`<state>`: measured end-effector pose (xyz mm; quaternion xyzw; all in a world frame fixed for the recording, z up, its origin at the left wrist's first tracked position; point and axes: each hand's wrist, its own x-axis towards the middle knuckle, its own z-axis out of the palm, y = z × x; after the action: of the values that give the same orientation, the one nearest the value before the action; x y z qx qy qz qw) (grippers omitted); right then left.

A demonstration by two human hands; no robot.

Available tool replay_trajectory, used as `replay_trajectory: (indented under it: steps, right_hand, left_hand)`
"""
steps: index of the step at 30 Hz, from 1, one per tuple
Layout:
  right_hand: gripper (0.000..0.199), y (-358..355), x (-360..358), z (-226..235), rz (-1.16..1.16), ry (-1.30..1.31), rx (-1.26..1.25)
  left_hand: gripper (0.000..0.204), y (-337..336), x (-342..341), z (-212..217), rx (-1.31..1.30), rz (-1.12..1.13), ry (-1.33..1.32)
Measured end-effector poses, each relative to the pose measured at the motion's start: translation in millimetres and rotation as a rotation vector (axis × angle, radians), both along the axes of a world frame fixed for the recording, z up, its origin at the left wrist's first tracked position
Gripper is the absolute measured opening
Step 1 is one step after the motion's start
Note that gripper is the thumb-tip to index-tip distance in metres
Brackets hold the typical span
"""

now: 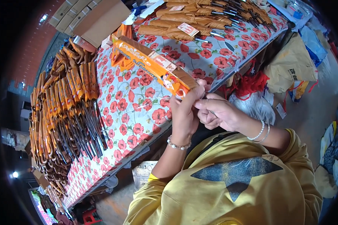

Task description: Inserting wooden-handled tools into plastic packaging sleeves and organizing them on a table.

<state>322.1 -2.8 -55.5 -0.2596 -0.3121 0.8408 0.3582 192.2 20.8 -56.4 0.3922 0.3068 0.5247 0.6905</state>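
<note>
A folded brown umbrella in a printed orange plastic sleeve slants across the middle, over the near part of the table. My left hand is closed round its lower right end. Beside it, my right hand is closed, thumb and fingers pinched together close to that same end. Whatever lies in the pinch is too small or hidden to make out. A pale label with a picture shows through the sleeve. Several orange sleeves lie on the table behind the umbrella's far end.
The table has a red-flowered cloth. Sleeved umbrellas are heaped at its left, dark shafts pointing toward me. Unsleeved brown umbrellas lie at the back, some tagged. Cardboard boxes stand back left. Bags and red netting sit right.
</note>
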Motion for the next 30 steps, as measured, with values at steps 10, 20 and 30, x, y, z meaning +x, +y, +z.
replay_trajectory:
  steps: [10, 20, 30]
  right_hand:
    - [0.032, 6.4, 25.5, 23.1, -0.016, -0.561, 0.594]
    - [0.053, 6.9, 18.0, 26.9, -0.345, -1.475, 1.358]
    - [0.054, 16.2, 2.7, 29.5, -0.326, -1.154, 1.217]
  left_hand:
    - [0.036, 86.1, -89.2, 15.4, 0.142, 0.022, -0.720]
    - [0.016, 59.0, -44.2, 6.9, -0.078, 0.313, -0.449]
    - [0.006, 77.6, -54.1, 15.3, 0.040, 0.381, -0.402]
